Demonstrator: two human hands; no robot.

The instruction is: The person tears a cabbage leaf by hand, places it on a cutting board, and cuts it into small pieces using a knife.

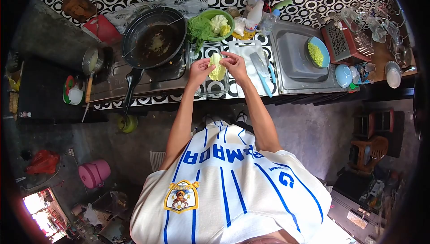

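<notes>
A pale green cabbage leaf is held between both hands above a clear glass dish on the counter. My left hand grips the leaf's left edge. My right hand pinches its top and right side. Just beyond the hands stands a green bowl filled with leafy greens and cabbage pieces. To the right lies a white cutting board with a cleaver on it.
A black wok sits on the stove at left, with a small pot beside it. At right a grey sink holds a blue plate of shredded greens. Bottles stand behind the board, and a dish rack at far right.
</notes>
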